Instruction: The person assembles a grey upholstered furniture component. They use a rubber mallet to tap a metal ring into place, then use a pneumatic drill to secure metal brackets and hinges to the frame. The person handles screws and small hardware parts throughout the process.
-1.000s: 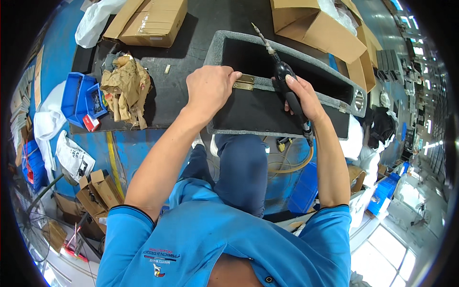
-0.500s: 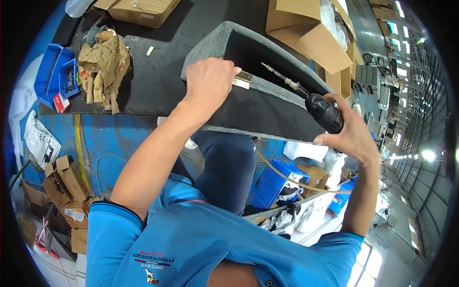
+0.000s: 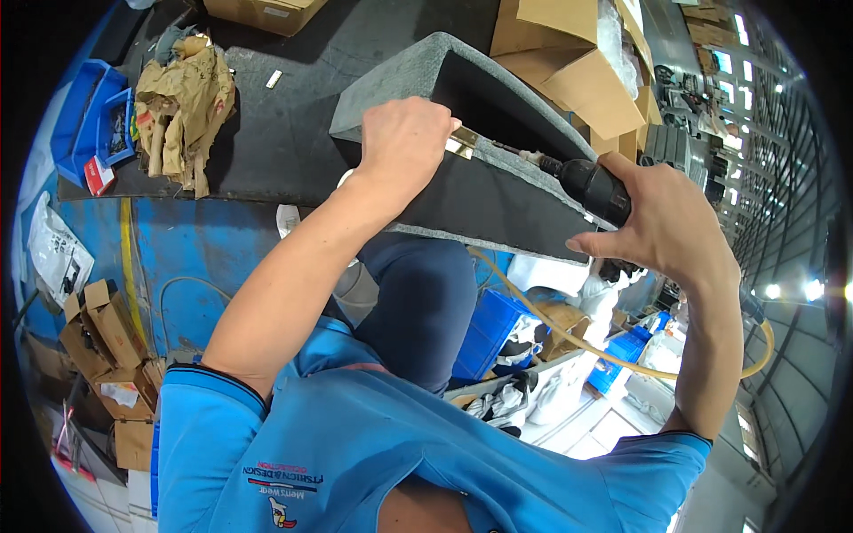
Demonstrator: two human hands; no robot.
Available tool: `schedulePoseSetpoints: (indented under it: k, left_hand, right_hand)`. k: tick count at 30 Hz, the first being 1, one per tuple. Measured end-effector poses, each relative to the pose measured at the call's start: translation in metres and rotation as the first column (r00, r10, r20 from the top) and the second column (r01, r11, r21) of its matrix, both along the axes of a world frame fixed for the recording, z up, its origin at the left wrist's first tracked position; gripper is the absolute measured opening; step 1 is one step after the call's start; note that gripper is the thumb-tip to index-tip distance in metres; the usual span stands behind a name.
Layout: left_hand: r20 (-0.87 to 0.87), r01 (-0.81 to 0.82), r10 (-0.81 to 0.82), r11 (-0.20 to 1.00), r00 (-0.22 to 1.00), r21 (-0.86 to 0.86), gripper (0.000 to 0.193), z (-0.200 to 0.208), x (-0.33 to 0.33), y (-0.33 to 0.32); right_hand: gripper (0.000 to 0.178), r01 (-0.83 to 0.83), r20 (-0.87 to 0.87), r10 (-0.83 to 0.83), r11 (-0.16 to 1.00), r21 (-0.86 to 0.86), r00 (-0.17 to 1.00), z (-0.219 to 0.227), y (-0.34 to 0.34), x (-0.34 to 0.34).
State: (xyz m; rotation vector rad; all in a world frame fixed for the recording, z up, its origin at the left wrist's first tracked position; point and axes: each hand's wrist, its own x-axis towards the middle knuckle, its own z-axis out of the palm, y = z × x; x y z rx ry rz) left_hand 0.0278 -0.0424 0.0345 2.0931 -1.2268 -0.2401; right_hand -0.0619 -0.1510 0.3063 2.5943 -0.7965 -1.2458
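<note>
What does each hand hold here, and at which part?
The right hand grips the black power screwdriver around its body. The left hand presses a small brass hinge against the grey carpeted box.

Your left hand (image 3: 404, 142) is blocking the near rim of the grey box (image 3: 498, 191), and the driver (image 3: 582, 186) is filling the gap beside it. Cartons (image 3: 577, 62) are crowding behind; bare mat (image 3: 284, 133) is lying open leftward, up to the crumpled paper (image 3: 182, 98).
</note>
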Motion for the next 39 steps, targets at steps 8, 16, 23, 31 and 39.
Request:
schedulePoseSetpoints:
  k: [8, 16, 23, 31, 39]
  left_hand:
    - [0.018, -0.002, 0.002, 0.999, 1.0, 0.033, 0.031, 0.002, 0.0, -0.002]
    - [0.019, -0.003, 0.002, 1.0, 1.0, 0.017, 0.032, 0.001, 0.001, -0.002]
    - [0.008, -0.004, 0.004, 1.0, 1.0, -0.002, 0.032, 0.001, 0.001, -0.001]
    - [0.001, -0.003, 0.003, 1.0, 1.0, -0.019, 0.032, 0.0, 0.0, 0.0]
    - [-0.007, -0.021, 0.021, 1.0, 1.0, -0.006, 0.031, 0.003, 0.001, 0.0]
  right_hand:
    - [0.077, 0.0, 0.019, -0.001, 1.0, 0.027, 1.0, -0.011, -0.005, 0.001]
    - [0.075, -0.03, 0.05, 0.029, 0.999, 0.033, 0.998, -0.015, -0.008, 0.0]
    - [0.071, -0.041, 0.014, 0.04, 0.999, 0.015, 0.999, -0.014, -0.005, 0.006]
    - [0.07, -0.061, 0.017, 0.061, 0.998, 0.016, 0.998, -0.016, -0.002, 0.009]
    - [0.061, -0.237, -0.045, 0.235, 0.969, -0.068, 0.971, -0.017, 0.015, 0.031]
